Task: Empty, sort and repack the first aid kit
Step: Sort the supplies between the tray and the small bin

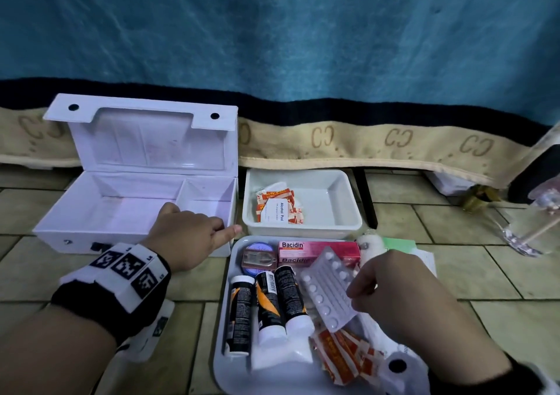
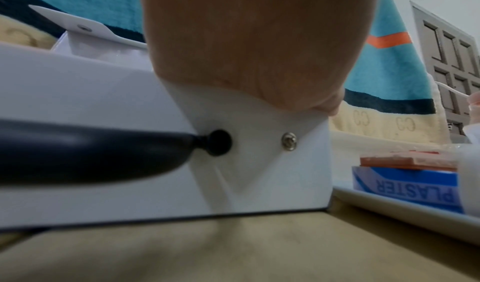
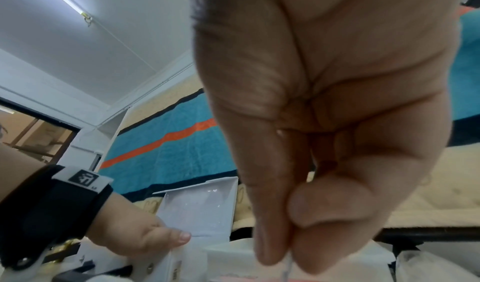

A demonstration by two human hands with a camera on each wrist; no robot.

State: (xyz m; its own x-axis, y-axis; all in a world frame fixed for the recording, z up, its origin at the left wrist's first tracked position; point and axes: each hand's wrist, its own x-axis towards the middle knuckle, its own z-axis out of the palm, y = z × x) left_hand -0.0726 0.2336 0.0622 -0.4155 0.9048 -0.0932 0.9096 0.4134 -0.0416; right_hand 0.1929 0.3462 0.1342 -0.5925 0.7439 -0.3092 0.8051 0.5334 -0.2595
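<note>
The white first aid box [image 1: 115,210] stands open on the left with its lid [image 1: 145,143] upright and both compartments bare. My left hand [image 1: 188,237] grips its front wall near the right corner, thumb outside; the left wrist view shows the palm [image 2: 246,50] over that wall, above the black handle [image 2: 91,152]. My right hand [image 1: 353,296] pinches the edge of a blister pack of white pills [image 1: 327,288] above the white tray [image 1: 224,361]; the fingertips [image 3: 272,251] are pressed together on it. The tray holds three tubes [image 1: 269,300], a Bacidin box [image 1: 306,247], a round tin [image 1: 260,258], orange plaster packets [image 1: 342,352] and a tape roll [image 1: 397,364].
Behind the tray, a white bin [image 1: 339,194] holds orange packets and an alcohol pad [image 1: 275,207]. A bandage roll [image 1: 368,246] lies at the tray's far right corner. A blue blanket hangs along the back. A clear glass object [image 1: 527,231] stands at the right on the tiled floor.
</note>
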